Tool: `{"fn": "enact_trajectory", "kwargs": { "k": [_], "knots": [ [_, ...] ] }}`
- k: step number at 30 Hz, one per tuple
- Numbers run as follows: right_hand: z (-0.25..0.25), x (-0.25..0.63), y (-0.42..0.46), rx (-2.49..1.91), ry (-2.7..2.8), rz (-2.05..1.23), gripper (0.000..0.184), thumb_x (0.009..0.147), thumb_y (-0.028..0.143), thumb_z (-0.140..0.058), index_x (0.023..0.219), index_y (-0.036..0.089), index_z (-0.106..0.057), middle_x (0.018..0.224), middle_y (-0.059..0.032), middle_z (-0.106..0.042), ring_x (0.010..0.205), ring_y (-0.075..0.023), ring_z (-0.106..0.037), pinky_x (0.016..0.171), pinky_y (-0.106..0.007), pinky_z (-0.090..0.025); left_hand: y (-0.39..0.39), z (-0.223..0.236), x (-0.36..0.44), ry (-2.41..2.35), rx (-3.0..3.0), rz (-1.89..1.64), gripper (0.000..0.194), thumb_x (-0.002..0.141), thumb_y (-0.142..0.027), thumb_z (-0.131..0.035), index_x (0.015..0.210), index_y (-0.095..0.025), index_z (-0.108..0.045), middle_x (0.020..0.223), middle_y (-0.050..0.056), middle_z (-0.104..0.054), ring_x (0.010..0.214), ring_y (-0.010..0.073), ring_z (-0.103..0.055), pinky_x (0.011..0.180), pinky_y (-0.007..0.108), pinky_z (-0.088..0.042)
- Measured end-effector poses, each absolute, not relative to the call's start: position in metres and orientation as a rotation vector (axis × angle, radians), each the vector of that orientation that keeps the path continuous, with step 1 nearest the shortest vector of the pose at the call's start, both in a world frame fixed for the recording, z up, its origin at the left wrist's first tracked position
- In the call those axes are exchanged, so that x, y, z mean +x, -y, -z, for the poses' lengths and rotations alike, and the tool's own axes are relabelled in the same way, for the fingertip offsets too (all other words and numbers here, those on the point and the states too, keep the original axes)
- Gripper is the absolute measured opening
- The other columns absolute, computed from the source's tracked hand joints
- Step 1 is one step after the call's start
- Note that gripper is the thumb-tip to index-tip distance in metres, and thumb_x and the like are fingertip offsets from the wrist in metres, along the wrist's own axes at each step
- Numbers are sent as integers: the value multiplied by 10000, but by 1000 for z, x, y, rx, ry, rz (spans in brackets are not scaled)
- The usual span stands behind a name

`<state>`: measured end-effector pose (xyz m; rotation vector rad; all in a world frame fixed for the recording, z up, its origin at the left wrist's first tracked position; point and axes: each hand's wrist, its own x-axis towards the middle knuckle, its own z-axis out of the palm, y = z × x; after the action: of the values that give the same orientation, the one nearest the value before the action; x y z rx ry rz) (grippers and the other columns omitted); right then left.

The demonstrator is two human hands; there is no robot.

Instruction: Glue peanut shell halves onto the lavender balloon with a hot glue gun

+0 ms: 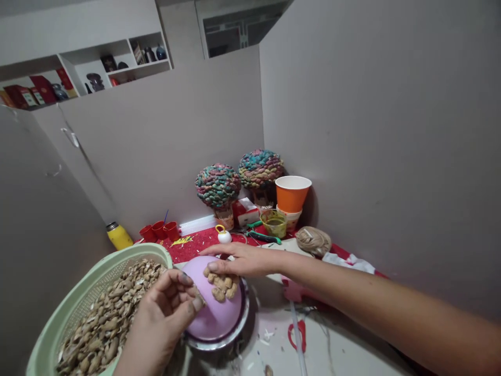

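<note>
A pink-purple balloon (213, 326) sits in a round, shiny-rimmed bowl (243, 318). A patch of peanut shells (223, 287) covers part of its upper side. My left hand (168, 308) is at the balloon's left side, thumb and forefinger pinched on a peanut shell (199, 295), partly hidden by the fingers. From the right, my right hand (240, 259) lies over the top of the balloon with fingers stretched out, its thumb touching the shell patch. Left of the balloon, a green basket (43, 334) holds a heap of peanut shells (105, 324).
Behind stand two colourful shell-covered balls (217, 185) on small bases, orange paper cups (293, 196), a yellow-green bowl (274, 223), pliers (264, 237) and red cups (171, 231). Twine (313, 241), red scissors (297, 336) and a glue stick (298, 339) lie to the right. Grey panels (188, 130) enclose the table.
</note>
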<state>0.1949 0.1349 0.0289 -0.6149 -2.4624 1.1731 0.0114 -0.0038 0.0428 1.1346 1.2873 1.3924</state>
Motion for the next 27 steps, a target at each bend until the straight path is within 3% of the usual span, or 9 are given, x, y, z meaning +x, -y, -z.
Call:
{"fn": "enact_trajectory", "kwargs": {
  "k": [8,18,27],
  "knots": [
    [-27,194,-136,-623,2421,-1144,674,891,589,-557,1371,117,-535,1352,-144,-579,1226,-296,-541,1044,-407,-423,-2,-55,19,-1452,1451,-1258,177,706,-195,-752,797,-188,-601,755,-8,-613,688,144,-587,642,245,-482],
    [-29,198,-131,-649,2402,-1108,654,894,559,-563,1364,104,-545,1360,-140,-577,1232,-303,-542,1061,-384,-398,-13,-69,26,-1583,1514,-1108,222,607,-192,-741,700,-181,-540,637,-42,-548,594,112,-497,565,219,-423],
    [-28,198,-132,-650,2397,-1095,607,903,557,-554,1354,150,-560,1314,-119,-615,1185,-288,-579,990,-378,-457,-19,-72,36,-1662,1564,-1007,196,599,-222,-697,660,-193,-513,583,-47,-537,552,119,-483,529,229,-390]
  ]
}}
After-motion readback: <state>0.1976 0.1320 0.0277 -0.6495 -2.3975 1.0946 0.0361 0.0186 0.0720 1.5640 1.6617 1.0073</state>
